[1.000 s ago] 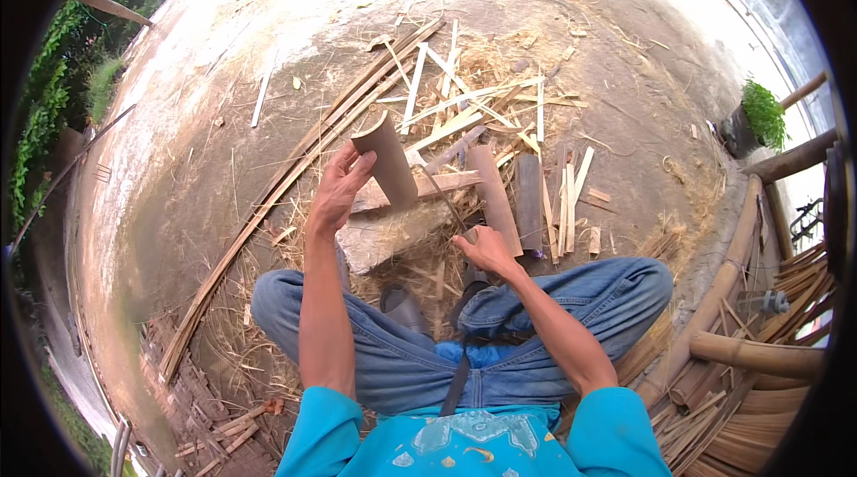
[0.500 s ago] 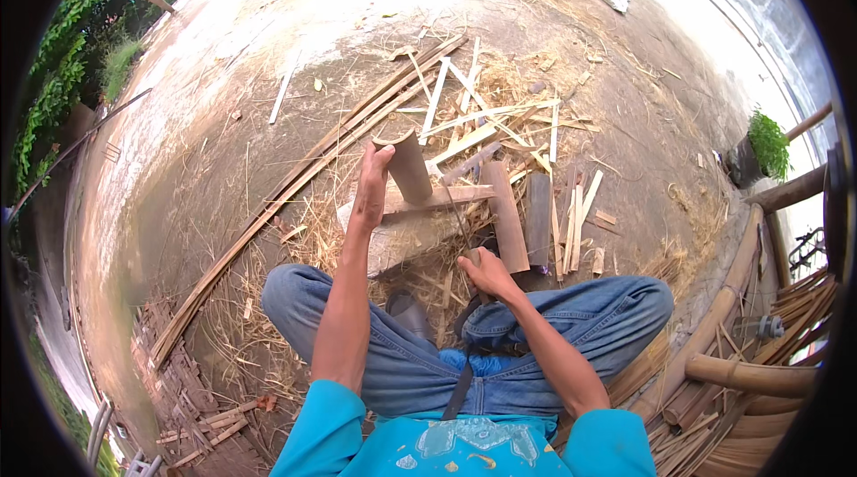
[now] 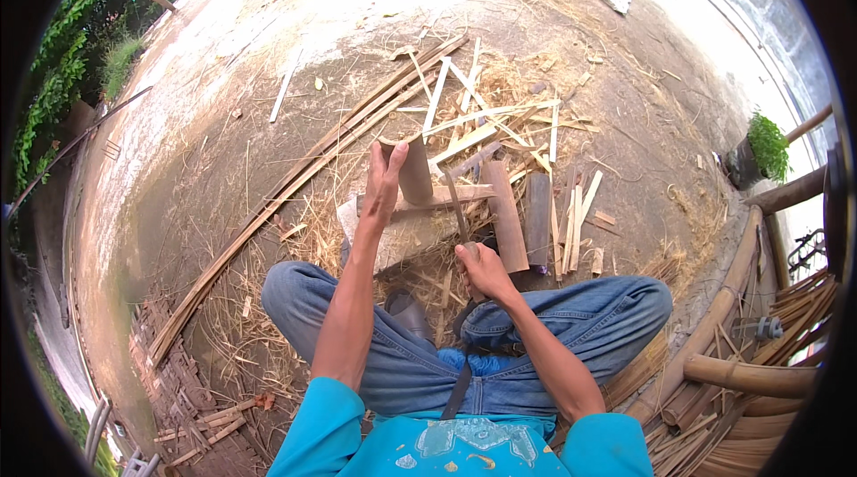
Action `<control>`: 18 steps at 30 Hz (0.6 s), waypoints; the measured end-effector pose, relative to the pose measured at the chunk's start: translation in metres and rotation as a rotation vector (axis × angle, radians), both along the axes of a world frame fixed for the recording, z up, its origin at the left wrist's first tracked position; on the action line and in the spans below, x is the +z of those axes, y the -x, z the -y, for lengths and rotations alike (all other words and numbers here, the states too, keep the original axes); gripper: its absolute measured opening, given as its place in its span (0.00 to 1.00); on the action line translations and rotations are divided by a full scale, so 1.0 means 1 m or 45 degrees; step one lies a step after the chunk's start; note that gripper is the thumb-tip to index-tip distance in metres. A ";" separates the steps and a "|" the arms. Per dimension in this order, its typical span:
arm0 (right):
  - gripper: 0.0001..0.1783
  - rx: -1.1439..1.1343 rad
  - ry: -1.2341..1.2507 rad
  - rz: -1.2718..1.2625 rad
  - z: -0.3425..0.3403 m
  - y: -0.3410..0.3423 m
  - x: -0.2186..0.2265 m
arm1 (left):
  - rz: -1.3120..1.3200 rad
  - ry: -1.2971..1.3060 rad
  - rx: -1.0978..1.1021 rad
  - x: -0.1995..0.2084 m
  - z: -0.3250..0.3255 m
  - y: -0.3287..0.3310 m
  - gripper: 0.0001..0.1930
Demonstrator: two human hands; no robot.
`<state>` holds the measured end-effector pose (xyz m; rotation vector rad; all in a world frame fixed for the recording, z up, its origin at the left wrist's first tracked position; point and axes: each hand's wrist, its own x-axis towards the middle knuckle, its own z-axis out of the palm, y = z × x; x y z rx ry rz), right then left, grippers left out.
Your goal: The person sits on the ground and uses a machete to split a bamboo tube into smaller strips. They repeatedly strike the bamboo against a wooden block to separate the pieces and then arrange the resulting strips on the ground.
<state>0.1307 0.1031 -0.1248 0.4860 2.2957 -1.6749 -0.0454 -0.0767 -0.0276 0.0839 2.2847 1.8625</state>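
Straw-littered ground (image 3: 223, 133), curved bamboo piece (image 3: 415, 177) upright between both hands, left hand (image 3: 384, 181) pinching its upper left edge, right hand (image 3: 485, 270) apart from it, wrapped around a knife (image 3: 458, 211).

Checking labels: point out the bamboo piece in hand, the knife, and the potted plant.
bamboo piece (image 3: 415, 175): head view, on its curved side
knife (image 3: 458, 211): head view, middle of its blade
potted plant (image 3: 768, 147): head view, on its green leaves

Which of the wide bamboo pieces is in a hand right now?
The near-upright curved piece, held by the left hand; the brown piece and dark grey piece lie loose, right of the knife.
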 end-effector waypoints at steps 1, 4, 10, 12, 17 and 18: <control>0.29 -0.064 0.011 -0.078 0.003 0.000 0.004 | 0.001 0.005 -0.015 -0.002 0.000 0.001 0.67; 0.29 -0.166 0.163 -0.147 0.010 0.009 0.077 | 0.047 -0.033 -0.143 0.009 0.001 0.002 0.63; 0.26 -0.127 0.179 -0.346 0.017 0.034 0.155 | -0.210 -0.041 0.080 -0.005 -0.015 -0.002 0.40; 0.26 -0.092 0.051 -0.422 0.017 0.045 0.158 | -0.207 -0.073 0.016 0.007 -0.015 -0.005 0.36; 0.24 -0.033 -0.134 -0.478 0.023 0.054 0.160 | -0.250 -0.025 0.023 0.009 -0.015 -0.009 0.33; 0.24 -0.037 -0.152 -0.500 0.024 0.054 0.157 | -0.273 -0.001 0.031 0.008 -0.015 -0.008 0.33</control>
